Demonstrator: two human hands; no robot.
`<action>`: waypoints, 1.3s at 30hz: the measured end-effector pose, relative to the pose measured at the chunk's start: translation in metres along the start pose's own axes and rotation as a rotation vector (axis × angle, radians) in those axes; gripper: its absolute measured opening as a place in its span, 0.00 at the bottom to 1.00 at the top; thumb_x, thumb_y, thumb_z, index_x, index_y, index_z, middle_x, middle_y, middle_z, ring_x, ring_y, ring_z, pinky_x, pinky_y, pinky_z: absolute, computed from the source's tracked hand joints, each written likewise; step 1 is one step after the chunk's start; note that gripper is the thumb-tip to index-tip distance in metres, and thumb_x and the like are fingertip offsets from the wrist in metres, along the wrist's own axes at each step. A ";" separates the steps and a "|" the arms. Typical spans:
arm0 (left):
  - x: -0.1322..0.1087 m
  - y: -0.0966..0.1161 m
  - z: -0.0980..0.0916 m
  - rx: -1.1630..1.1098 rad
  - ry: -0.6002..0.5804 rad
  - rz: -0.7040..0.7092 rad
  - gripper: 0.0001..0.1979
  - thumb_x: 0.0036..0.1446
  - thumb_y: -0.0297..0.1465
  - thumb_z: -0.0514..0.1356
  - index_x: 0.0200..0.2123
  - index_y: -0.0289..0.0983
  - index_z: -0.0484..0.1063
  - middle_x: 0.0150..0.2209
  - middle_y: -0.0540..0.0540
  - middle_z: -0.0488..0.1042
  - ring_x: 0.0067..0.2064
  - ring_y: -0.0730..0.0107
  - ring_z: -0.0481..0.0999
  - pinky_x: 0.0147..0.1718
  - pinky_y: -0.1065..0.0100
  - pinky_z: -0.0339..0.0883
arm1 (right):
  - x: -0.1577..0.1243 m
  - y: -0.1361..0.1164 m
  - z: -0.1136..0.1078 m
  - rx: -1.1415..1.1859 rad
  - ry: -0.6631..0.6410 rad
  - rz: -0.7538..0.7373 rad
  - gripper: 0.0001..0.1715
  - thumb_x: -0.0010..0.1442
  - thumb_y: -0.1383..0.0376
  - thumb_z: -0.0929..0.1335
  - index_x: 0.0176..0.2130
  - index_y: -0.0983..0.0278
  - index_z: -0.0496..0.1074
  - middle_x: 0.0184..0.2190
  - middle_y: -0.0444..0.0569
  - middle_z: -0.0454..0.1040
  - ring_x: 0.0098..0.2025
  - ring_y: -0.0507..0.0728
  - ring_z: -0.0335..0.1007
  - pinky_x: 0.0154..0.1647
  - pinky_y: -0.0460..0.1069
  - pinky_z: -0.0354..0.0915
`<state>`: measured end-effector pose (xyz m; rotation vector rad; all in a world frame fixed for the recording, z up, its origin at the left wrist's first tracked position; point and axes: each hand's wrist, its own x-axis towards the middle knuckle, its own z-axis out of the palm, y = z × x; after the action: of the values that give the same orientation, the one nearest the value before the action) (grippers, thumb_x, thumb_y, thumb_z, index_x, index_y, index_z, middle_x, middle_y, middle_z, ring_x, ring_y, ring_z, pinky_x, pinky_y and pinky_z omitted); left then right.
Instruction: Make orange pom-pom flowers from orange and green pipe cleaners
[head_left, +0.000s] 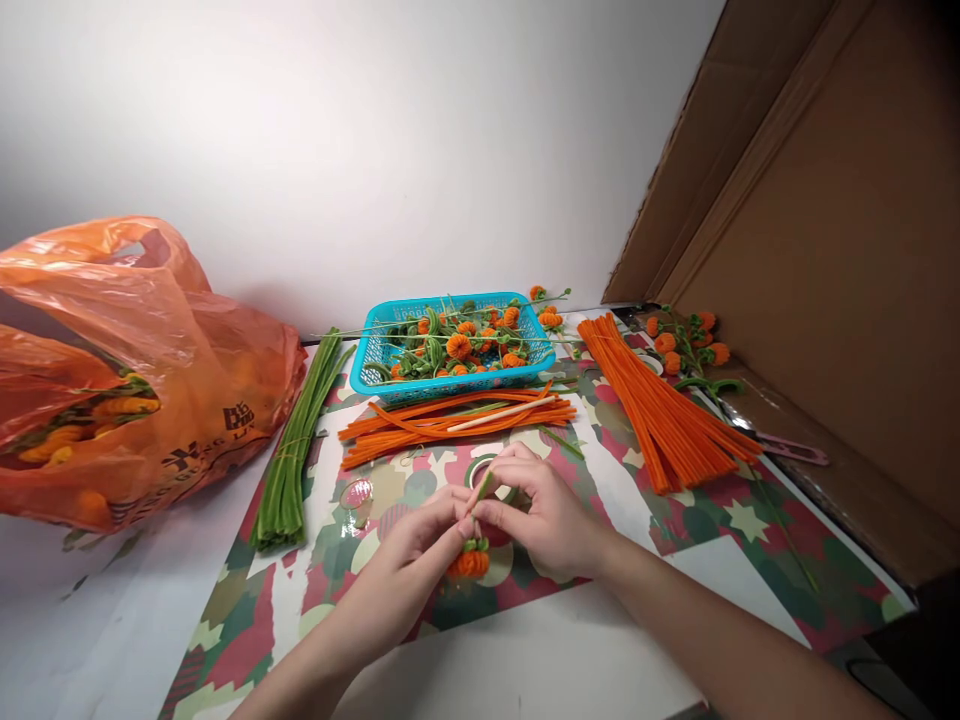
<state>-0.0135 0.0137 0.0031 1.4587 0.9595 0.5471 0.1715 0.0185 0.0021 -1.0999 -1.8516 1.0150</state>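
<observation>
Fingers of left hand and right hand pinched on one pumpkin, one basket behind

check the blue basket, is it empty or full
Fairly full: the blue basket holds a heap of small orange pumpkins with green stems, some stems poking past its rim.

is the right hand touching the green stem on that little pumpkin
Touching. The head view shows the right hand pinching the green stem between thumb and fingertip, just above the small orange pumpkin.
</observation>
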 end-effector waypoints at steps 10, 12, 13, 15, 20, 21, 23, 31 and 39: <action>-0.003 0.000 -0.010 -0.438 -0.221 -0.197 0.17 0.53 0.44 0.62 0.24 0.36 0.70 0.27 0.48 0.62 0.32 0.70 0.63 0.35 0.70 0.60 | 0.000 0.007 -0.004 0.061 -0.056 -0.148 0.07 0.61 0.64 0.69 0.31 0.59 0.77 0.31 0.46 0.75 0.43 0.56 0.61 0.52 0.54 0.57; -0.002 0.002 -0.010 -0.456 -0.294 -0.233 0.17 0.53 0.43 0.62 0.24 0.35 0.70 0.26 0.49 0.60 0.30 0.71 0.60 0.33 0.70 0.59 | -0.001 0.006 -0.003 0.078 -0.056 -0.146 0.07 0.60 0.64 0.69 0.30 0.60 0.76 0.30 0.45 0.73 0.42 0.56 0.61 0.50 0.54 0.58; -0.002 0.002 -0.011 -0.441 -0.294 -0.235 0.16 0.53 0.42 0.62 0.25 0.35 0.71 0.26 0.49 0.60 0.31 0.71 0.61 0.33 0.70 0.58 | -0.001 0.006 -0.002 0.081 -0.054 -0.144 0.07 0.60 0.65 0.69 0.30 0.61 0.76 0.29 0.45 0.73 0.42 0.56 0.61 0.50 0.53 0.58; -0.001 0.001 -0.011 -0.374 -0.225 -0.204 0.14 0.55 0.40 0.61 0.26 0.35 0.72 0.29 0.48 0.63 0.34 0.69 0.63 0.36 0.70 0.59 | -0.002 0.004 -0.001 0.070 -0.035 -0.138 0.06 0.59 0.68 0.69 0.30 0.61 0.74 0.30 0.44 0.73 0.41 0.55 0.61 0.49 0.53 0.58; 0.003 0.002 -0.012 -0.145 0.017 -0.089 0.20 0.60 0.44 0.53 0.25 0.36 0.72 0.36 0.46 0.66 0.39 0.65 0.66 0.39 0.68 0.61 | -0.002 0.000 0.000 -0.037 0.029 -0.085 0.08 0.57 0.73 0.67 0.29 0.61 0.72 0.31 0.44 0.74 0.42 0.56 0.62 0.48 0.53 0.57; 0.003 0.004 -0.012 -0.083 0.041 -0.077 0.21 0.60 0.45 0.52 0.25 0.37 0.73 0.36 0.46 0.67 0.38 0.65 0.67 0.37 0.68 0.61 | -0.002 -0.002 0.000 -0.060 0.038 -0.072 0.08 0.57 0.73 0.68 0.29 0.62 0.72 0.30 0.43 0.73 0.41 0.56 0.62 0.47 0.53 0.57; 0.003 0.007 -0.011 0.076 0.109 -0.041 0.17 0.58 0.44 0.56 0.28 0.38 0.74 0.36 0.46 0.68 0.39 0.64 0.68 0.36 0.68 0.61 | -0.001 -0.003 0.002 -0.099 0.052 -0.050 0.08 0.56 0.73 0.68 0.28 0.62 0.70 0.29 0.43 0.73 0.41 0.55 0.62 0.47 0.53 0.57; 0.000 0.007 -0.005 0.560 0.382 0.194 0.08 0.49 0.37 0.65 0.23 0.40 0.73 0.38 0.45 0.73 0.43 0.56 0.69 0.43 0.61 0.59 | -0.002 -0.002 0.011 -0.191 0.092 0.017 0.11 0.53 0.74 0.68 0.22 0.63 0.65 0.26 0.42 0.70 0.39 0.55 0.63 0.46 0.54 0.54; -0.001 0.013 -0.008 0.392 0.136 0.150 0.11 0.60 0.36 0.55 0.28 0.39 0.73 0.37 0.45 0.72 0.40 0.63 0.70 0.39 0.67 0.61 | -0.001 -0.001 0.003 -0.101 0.056 0.012 0.09 0.57 0.69 0.69 0.25 0.62 0.70 0.30 0.44 0.73 0.42 0.56 0.63 0.47 0.53 0.57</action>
<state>-0.0172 0.0187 0.0172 1.8747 1.1134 0.5955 0.1684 0.0161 0.0018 -1.1884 -1.8708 0.8965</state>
